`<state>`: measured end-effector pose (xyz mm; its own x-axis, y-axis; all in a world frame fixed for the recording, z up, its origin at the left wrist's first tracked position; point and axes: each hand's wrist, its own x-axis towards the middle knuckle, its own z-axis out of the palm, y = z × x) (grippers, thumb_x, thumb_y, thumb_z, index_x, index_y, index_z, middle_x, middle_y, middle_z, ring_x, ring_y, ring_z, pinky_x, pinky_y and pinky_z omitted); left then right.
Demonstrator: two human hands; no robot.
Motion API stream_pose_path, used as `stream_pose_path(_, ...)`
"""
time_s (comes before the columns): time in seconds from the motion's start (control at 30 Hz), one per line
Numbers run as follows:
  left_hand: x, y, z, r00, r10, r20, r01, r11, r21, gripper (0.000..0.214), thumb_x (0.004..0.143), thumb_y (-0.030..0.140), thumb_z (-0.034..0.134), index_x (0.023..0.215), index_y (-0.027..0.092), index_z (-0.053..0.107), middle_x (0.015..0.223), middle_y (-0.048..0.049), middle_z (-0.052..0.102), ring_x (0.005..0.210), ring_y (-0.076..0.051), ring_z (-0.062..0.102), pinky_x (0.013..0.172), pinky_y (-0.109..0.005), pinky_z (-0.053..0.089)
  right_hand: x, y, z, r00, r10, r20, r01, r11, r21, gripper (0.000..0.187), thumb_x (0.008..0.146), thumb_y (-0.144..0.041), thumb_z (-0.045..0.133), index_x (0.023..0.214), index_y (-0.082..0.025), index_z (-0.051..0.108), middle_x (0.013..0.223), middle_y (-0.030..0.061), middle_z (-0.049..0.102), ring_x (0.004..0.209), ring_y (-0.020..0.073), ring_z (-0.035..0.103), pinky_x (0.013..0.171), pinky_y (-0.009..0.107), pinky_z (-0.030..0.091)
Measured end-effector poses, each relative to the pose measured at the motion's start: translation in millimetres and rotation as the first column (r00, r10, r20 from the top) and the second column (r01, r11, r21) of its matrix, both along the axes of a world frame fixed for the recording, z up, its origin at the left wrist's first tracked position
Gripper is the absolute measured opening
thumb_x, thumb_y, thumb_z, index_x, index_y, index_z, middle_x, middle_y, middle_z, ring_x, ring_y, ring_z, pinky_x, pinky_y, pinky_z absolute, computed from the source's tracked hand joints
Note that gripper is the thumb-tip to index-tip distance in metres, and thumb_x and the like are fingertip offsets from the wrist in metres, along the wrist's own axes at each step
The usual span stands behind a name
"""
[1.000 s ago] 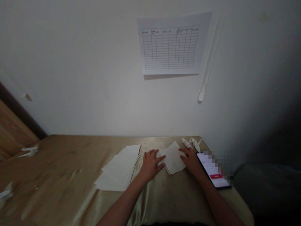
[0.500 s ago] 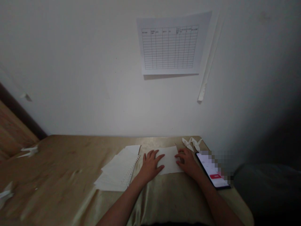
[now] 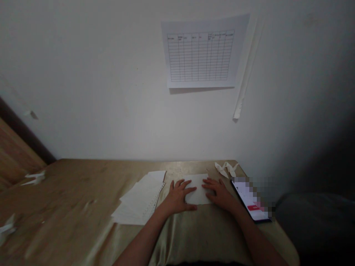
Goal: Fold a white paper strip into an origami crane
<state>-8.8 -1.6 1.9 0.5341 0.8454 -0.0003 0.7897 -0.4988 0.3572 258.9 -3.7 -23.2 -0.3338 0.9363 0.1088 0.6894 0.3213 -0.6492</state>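
A white sheet of paper (image 3: pixel 197 190) lies flat on the cloth-covered table between my two hands. My left hand (image 3: pixel 179 197) rests over its left edge with the fingers spread, the thumb reaching along the near edge. On the right side of the sheet, my right hand (image 3: pixel 217 191) lies with its fingers apart, their tips on the paper. Neither hand grips anything. Left of my left hand is a fanned stack of white sheets (image 3: pixel 138 199), some with a row of punched holes along the right edge.
A phone (image 3: pixel 249 203) with a lit screen lies right of my right forearm. Folded white paper pieces (image 3: pixel 226 169) sit at the table's back right, with more folded paper (image 3: pixel 34 178) at the far left. A printed table sheet (image 3: pixel 205 55) hangs on the wall.
My right hand has slid left over the sheet, and my left fingers have shifted slightly right, so the hands are closer together. The sheet's far edge sits slightly nearer to me.
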Motion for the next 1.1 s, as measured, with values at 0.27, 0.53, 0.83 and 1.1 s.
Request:
stream_pose_path(0.27,-1,0,7.5,1.000,0.008,0.017,-0.008,1.000,0.007,0.066,0.077,0.055,0.084,0.139,0.042,0.065,0.161,-0.0049,0.050,0.150,-0.041,0.037,0.122,-0.075,0.015,0,-1,8.0,0.998,0.059,-0.025,-0.060,0.998,-0.029,0.059,0.080,-0.041,0.078,0.137,-0.030,0.066,0.153,0.0077,0.057,0.155,0.0305,0.033,0.128,0.063,0.003)
stream_pose_path(0.53,-2,-1,11.5,0.998,0.022,0.065,-0.023,1.000,0.016,0.046,0.089,0.058,0.072,0.132,0.042,0.070,0.158,-0.0030,0.054,0.149,-0.037,0.042,0.123,-0.072,0.018,0,-6,13.8,0.993,0.103,-0.061,-0.104,0.994,-0.026,0.057,0.072,-0.042,0.088,0.126,-0.034,0.073,0.152,0.0058,0.059,0.152,0.0332,0.039,0.128,0.065,-0.002)
stream_pose_path(0.83,-3,4,12.7,0.980,0.067,0.189,-0.068,0.998,-0.001,0.039,0.101,0.054,0.054,0.119,0.030,0.078,0.136,-0.0057,0.072,0.140,-0.032,0.053,0.125,-0.061,0.024,-3,-4,19.3,0.997,-0.077,-0.023,0.079,0.991,0.111,0.024,0.094,-0.032,0.058,0.100,-0.024,0.080,0.112,0.0061,0.080,0.113,0.0256,0.071,0.128,0.060,0.014)
stream_pose_path(1.1,1,11,0.2,0.932,0.217,0.292,-0.204,0.976,-0.073,0.055,0.091,0.032,0.070,0.144,0.028,0.059,0.128,-0.0055,0.076,0.117,-0.026,0.070,0.128,-0.054,0.023,-11,-4,13.5,0.964,-0.250,0.090,0.220,0.942,0.255,0.040,0.093,-0.031,0.059,0.131,-0.025,0.069,0.125,0.0092,0.075,0.127,0.0314,0.063,0.127,0.059,0.021)
